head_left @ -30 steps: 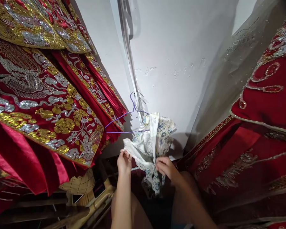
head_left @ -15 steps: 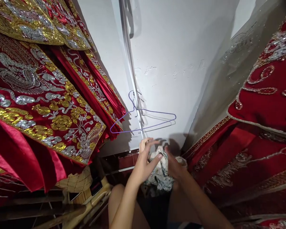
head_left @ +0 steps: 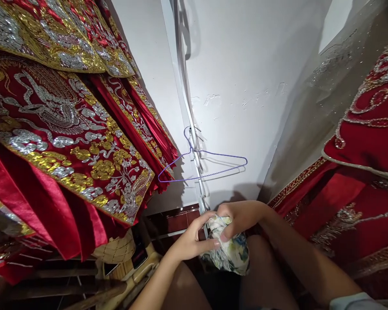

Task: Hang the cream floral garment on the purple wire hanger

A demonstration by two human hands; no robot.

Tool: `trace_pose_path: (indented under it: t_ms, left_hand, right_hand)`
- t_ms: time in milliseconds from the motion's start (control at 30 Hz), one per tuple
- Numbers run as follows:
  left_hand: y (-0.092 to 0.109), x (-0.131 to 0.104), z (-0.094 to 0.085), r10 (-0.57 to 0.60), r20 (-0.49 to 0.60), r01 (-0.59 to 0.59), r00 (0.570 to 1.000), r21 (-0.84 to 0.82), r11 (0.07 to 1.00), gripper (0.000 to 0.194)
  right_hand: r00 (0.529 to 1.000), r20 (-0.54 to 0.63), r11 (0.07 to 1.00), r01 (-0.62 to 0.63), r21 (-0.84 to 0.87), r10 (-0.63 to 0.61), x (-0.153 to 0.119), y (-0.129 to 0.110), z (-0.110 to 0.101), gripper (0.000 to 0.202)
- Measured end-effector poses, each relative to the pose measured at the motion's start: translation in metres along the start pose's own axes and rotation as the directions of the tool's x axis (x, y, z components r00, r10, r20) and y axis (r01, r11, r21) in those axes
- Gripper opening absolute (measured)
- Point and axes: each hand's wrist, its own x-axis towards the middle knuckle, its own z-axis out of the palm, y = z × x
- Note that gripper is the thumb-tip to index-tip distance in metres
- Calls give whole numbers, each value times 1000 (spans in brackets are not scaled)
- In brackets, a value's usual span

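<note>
So, closest in are the person's bare legs (head_left: 267, 275), one either side of a dark patch, plus a bit of pale sleeve (head_left: 351, 301) down by the right arm. Just above the lap is the cloth (head_left: 234, 254), a floral thing, white with green, blue and yellow, all scrunched into a bundle between the two hands. Left hand (head_left: 192, 244) has it from the left, thumb lying across the front and fingers curled at the top edge. Right hand (head_left: 242, 216) bends over from the upper right, thumb pressed into the front, so both are gripping it. Where the other fingertips end up behind the bundle, can't tell.

Off to the left there's a basket (head_left: 118, 247) and a pale wooden frame (head_left: 145, 268). Red embroidered robes hang on both sides, the left one (head_left: 84, 142) loaded with gold and silver, the right one (head_left: 371, 135) with silvery loops. Further off, a bare purple hanger (head_left: 221, 154) hangs at a metal rail (head_left: 183, 73) against the white wall (head_left: 245, 56).
</note>
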Motion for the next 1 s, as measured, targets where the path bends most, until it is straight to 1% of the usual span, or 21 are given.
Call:
trace_pose_path:
  t_ms: [33, 67, 100, 133, 167, 200, 233, 300, 333, 367, 400, 433, 533, 567, 600, 667, 733, 800, 833, 900, 1000]
  left_hand:
    - [3, 1, -5, -15, 26, 15, 1000, -5, 1000, 56]
    - [5, 2, -11, -33, 45, 32, 998, 22, 999, 47]
    - [5, 3, -18, -49, 45, 45, 998, 88, 995, 40]
    - [5, 4, -25, -61, 24, 55, 998, 188, 981, 36]
    - [3, 3, -33, -68, -14, 69, 998, 310, 948, 35]
    - [0, 2, -41, -76, -60, 95, 995, 432, 897, 36]
    - [-4, -1, -49, -89, -100, 129, 991, 536, 834, 39]
    - [-10, -9, -62, -127, -152, 196, 980, 661, 724, 42]
    - [-12, -15, -68, -146, -173, 225, 974, 690, 687, 43]
    - [-13, -20, -72, -161, -196, 253, 967, 710, 657, 44]
    - [-13, -25, -77, -176, -220, 282, 959, 722, 632, 45]
    - [-11, -29, -80, -195, -242, 310, 951, 728, 611, 46]
    - [-3, -39, -90, -231, -294, 373, 928, 710, 597, 47]
    - [0, -42, -93, -233, -302, 381, 924, 701, 603, 47]
    - [1, -44, -96, -234, -310, 387, 922, 691, 610, 46]
    - [2, -47, -102, -244, -340, 416, 908, 671, 614, 44]
    - [-1, -48, -109, -238, -388, 446, 891, 638, 628, 43]
    - [-7, -45, -114, -175, -455, 444, 873, 594, 671, 43]
    - [-10, -42, -117, -126, -500, 435, 857, 571, 697, 43]
    - [-15, -30, -120, -33, -606, 427, 794, 519, 740, 42]
    - [-14, -4, -120, 53, -757, 429, 651, 424, 798, 32]
  right_hand:
    - [1000, -4, 1000, 21, 2, -21, -1, -2, -1, 24]
    - [998, -38, 999, 46, -7, -46, -4, -3, -2, 23]
    - [991, -114, 998, 62, -33, -65, -8, -4, -4, 23]
    - [972, -224, 996, 62, -71, -76, -13, -5, -7, 21]
    - [932, -352, 993, 52, -108, -87, -18, -5, -11, 21]
    - [871, -480, 990, 44, -133, -103, -21, -4, -15, 21]
    - [794, -596, 989, 45, -140, -120, -23, -2, -20, 23]
    - [610, -783, 993, 62, -104, -120, -20, 6, -31, 34]
    - [529, -843, 995, 71, -74, -101, -15, 13, -36, 42]
    - [467, -881, 996, 78, -44, -76, -7, 21, -42, 48]
    - [437, -898, 997, 79, -17, -50, 2, 31, -47, 50]
    - [442, -897, 997, 82, 3, -33, 13, 42, -51, 49]
    - [518, -855, 997, 77, 12, -30, 41, 71, -58, 34]
    - [527, -849, 998, 67, -10, -44, 46, 78, -59, 29]
    - [522, -851, 998, 57, -39, -63, 49, 82, -59, 25]
    - [477, -873, 995, 35, -98, -103, 47, 86, -59, 18]
    - [422, -899, 991, -4, -130, -116, 39, 83, -59, 18]
    - [379, -919, 987, -65, -144, -109, 31, 77, -59, 21]
    - [367, -925, 985, -92, -145, -102, 27, 73, -60, 22]
    - [364, -928, 983, -125, -132, -79, 23, 68, -60, 24]
    - [385, -922, 986, -126, -108, -52, 23, 65, -56, 27]
